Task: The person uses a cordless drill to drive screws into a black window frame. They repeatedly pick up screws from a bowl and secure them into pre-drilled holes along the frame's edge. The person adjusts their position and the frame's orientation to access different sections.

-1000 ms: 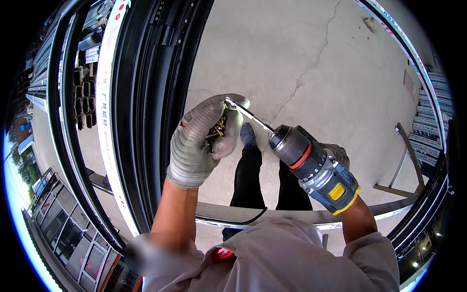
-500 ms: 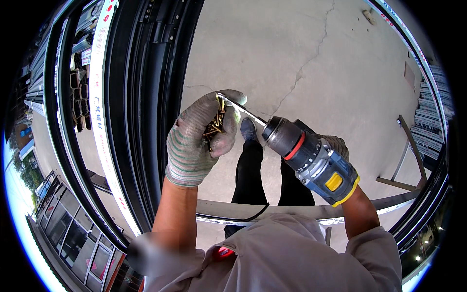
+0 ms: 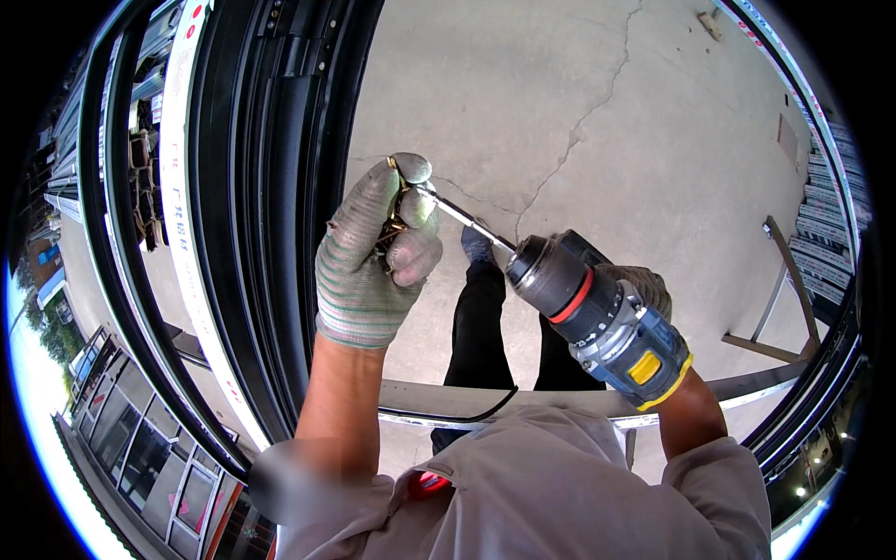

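Note:
Several brass-coloured screws (image 3: 393, 227) lie cupped in my left hand (image 3: 366, 271), which wears a grey knit glove with green stripes. Its fingers are curled around them, and one screw pokes up by the fingertips. My gloved right hand (image 3: 646, 287), mostly hidden behind the tool, grips a blue, black and yellow cordless drill (image 3: 597, 317) with a red ring. The drill's long bit (image 3: 467, 221) points up and left. Its tip is at the left hand's fingertips; whether it touches a screw I cannot make out.
Long black metal profiles (image 3: 280, 187) and a white-faced frame bar (image 3: 177, 187) run along my left. A frame rail (image 3: 560, 401) crosses before my waist. Beyond lies a cracked concrete floor (image 3: 504, 84). Stacked profiles (image 3: 821, 252) and a metal bracket (image 3: 793, 289) stand at the right.
My left hand has moved up slightly and its fingers have closed further over the screws. The drill has shifted a little down and right, its bit tip no longer over the upper finger.

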The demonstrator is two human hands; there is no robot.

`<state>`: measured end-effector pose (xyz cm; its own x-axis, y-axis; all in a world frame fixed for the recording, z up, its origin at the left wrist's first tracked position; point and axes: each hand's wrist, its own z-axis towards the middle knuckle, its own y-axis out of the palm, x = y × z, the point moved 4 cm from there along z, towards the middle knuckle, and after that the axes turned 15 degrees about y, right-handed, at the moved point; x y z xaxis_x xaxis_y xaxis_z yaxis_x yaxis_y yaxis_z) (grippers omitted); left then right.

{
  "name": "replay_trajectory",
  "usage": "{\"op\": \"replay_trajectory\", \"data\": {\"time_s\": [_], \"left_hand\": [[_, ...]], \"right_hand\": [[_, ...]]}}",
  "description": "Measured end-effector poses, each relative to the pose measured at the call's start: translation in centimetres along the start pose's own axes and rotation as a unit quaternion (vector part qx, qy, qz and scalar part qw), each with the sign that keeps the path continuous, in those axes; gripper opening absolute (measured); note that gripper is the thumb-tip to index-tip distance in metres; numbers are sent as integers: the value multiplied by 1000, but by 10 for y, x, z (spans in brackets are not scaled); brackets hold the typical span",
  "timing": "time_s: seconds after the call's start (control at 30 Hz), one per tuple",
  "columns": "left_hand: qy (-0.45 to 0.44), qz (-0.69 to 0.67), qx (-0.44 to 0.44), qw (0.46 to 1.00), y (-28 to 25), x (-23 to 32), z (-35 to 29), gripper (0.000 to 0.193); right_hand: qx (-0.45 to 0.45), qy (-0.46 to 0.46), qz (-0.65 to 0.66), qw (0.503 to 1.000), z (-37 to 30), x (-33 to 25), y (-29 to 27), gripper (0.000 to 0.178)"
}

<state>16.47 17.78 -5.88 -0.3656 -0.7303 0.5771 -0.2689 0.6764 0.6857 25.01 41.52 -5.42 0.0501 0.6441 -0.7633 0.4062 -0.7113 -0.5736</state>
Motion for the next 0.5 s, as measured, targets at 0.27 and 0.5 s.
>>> {"op": "replay_trajectory", "data": {"time_s": [0.27, 0.5], "left_hand": [[-10, -72, -25, 997, -5, -6, 3, 28], [-8, -62, -27, 998, -4, -9, 1, 32]], "right_hand": [[3, 50, -14, 999, 0, -6, 8, 23], [-12, 22, -14, 1000, -11, 7, 14, 38]]}}
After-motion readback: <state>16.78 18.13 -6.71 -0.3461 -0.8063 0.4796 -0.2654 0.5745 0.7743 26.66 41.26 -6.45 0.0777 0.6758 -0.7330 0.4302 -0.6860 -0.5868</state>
